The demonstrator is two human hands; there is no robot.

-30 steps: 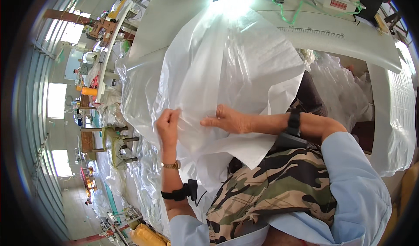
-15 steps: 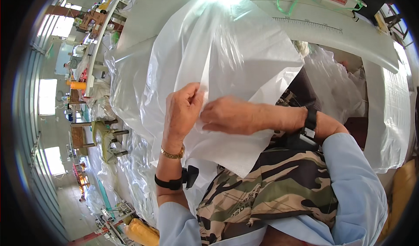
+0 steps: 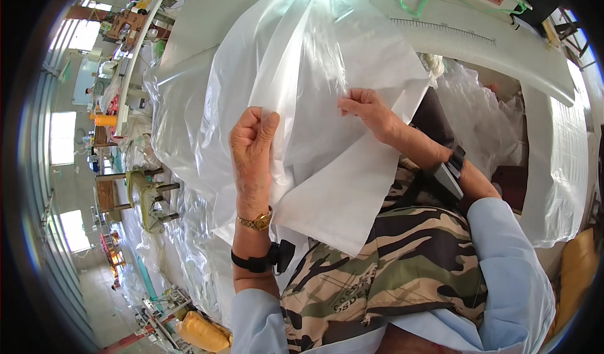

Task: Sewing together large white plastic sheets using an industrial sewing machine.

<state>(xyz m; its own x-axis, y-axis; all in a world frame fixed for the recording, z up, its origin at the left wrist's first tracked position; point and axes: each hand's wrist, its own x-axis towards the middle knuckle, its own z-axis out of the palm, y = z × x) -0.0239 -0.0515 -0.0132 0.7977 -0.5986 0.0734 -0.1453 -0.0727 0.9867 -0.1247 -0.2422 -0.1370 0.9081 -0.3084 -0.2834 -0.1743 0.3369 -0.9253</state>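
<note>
Your left hand [image 3: 253, 159] pinched the edge of the white woven sack [image 3: 340, 190] between thumb and fingers (a gold watch [image 3: 257, 222] sat on that wrist). At two o'clock from it, your right hand [image 3: 367, 110] gripped the clear plastic liner [image 3: 302, 58], which spread toward the sewing table [image 3: 503, 46] at twelve o'clock.

- Light blue long sleeves [image 3: 503, 253] on 2 arms.
- Camouflage apron [image 3: 390, 259] in green, tan, black.
- Gold wristwatch [image 3: 255, 222] and black strap band [image 3: 258, 261] on the left wrist.
- Black band [image 3: 450, 171] on the right wrist.
</note>
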